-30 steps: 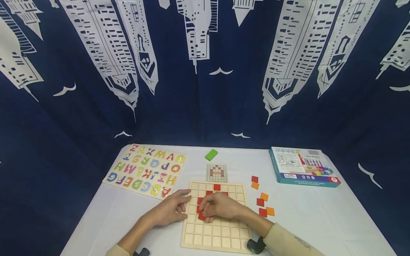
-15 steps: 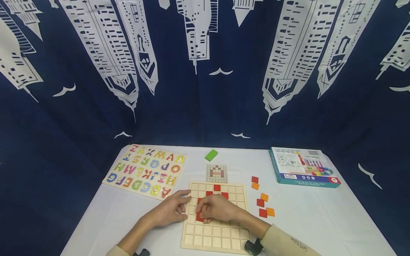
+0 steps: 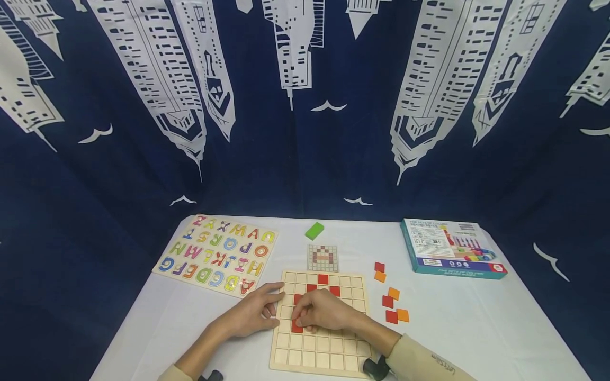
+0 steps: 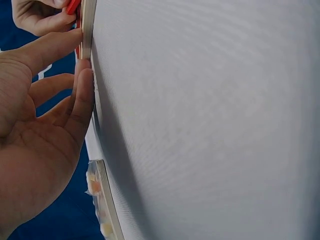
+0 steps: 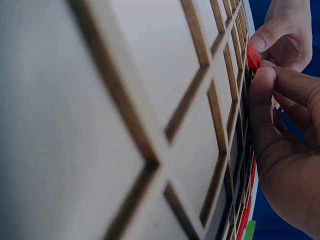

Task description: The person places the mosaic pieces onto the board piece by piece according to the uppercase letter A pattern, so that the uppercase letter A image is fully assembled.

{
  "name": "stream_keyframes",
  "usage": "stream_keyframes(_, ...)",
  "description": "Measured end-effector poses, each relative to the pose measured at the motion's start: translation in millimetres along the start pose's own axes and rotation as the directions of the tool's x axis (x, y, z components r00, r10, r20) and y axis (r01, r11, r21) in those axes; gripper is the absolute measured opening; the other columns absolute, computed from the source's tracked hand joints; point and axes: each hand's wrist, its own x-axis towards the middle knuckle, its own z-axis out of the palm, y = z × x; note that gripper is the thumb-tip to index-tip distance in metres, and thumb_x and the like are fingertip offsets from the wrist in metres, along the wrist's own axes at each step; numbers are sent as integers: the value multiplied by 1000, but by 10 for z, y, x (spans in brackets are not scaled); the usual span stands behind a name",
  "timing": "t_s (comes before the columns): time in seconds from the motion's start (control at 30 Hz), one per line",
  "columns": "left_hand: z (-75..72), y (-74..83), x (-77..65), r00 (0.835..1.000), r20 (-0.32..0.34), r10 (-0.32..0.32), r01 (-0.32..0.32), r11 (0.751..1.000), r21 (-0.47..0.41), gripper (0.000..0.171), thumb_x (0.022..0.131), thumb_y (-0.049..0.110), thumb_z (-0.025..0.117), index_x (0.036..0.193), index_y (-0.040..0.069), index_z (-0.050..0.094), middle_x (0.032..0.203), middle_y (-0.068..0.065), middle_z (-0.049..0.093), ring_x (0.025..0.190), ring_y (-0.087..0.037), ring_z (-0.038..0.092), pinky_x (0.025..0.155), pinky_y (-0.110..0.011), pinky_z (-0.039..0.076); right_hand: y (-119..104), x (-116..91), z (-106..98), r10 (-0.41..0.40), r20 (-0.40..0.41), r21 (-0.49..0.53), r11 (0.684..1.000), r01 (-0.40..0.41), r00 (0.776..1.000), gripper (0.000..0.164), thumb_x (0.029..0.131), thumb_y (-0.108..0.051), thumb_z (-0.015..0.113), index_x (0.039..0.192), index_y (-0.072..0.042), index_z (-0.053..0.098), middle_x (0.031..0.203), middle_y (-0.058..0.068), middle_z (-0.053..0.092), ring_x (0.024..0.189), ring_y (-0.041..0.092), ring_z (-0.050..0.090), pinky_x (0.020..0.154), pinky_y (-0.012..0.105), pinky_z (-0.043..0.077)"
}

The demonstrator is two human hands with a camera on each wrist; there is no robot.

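Observation:
My right hand (image 3: 326,311) pinches a small red square tile (image 3: 297,327) at a cell near the left side of the wooden grid board (image 3: 308,358). In the right wrist view that tile (image 5: 253,58) stands tilted at the fingertips. Several other red tiles lie in the upper part of the board, partly covered by this hand. My left hand (image 3: 254,312) rests against the board's left edge, its index finger stretched out and its thumb lower down. Seen from the left wrist, the left fingertips touch the side of the board and hold no tile.
A pattern card (image 3: 322,258) and a green block (image 3: 314,231) lie beyond the board. To its right are loose red tiles (image 3: 387,301) and orange tiles (image 3: 393,293). An alphabet board (image 3: 224,280) is at left, a printed box (image 3: 452,248) at back right.
The right hand has shifted slightly left, and the red tile it pinches has moved to lie more squarely over its cell. The left hand stays where it was.

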Motion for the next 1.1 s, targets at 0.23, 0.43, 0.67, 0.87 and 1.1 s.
stream_keyframes(0.23,-4,13,-11,1000,-1,0,0,1000,0,66,85,16,78,142,-4,53,154,-10,39,84,-1,59,75,-20,53,16,-7,-3,24,-8,5,1000,-24,1000,11,89,-9,72,90,-18,78,67,-1,67,47,9,59,49,19,48)
stream_keyframes(0.43,-5,34,-20,1000,1,8,-8,1000,1,65,85,14,78,143,-4,52,155,-10,38,84,-2,60,75,-19,53,15,-9,0,38,-6,23,999,-38,999,9,89,-9,74,89,-17,77,60,1,65,45,9,56,48,19,47)
stream_keyframes(0.67,-10,34,-17,1000,0,-8,8,1000,3,64,85,15,79,142,-3,54,156,-9,38,84,-1,59,75,-19,53,20,6,-4,15,1,-16,1000,-15,1000,9,90,-10,73,88,-18,76,61,-1,65,44,8,56,46,18,46)
stream_keyframes(0.87,-13,43,-10,1000,2,-17,17,1000,7,64,85,15,79,142,-2,55,156,-8,38,84,-1,59,75,-19,53,13,8,5,26,-9,-22,999,-26,1000,9,89,-9,74,87,-18,76,59,-1,64,43,8,55,46,18,45)
stream_keyframes(1.1,-18,52,-12,1000,1,-20,20,1000,15,65,84,16,79,142,-1,55,155,-9,39,83,0,59,75,-19,53,6,12,13,48,-22,-24,999,-49,999,10,89,-10,75,85,-19,75,61,0,65,43,11,56,47,20,46)
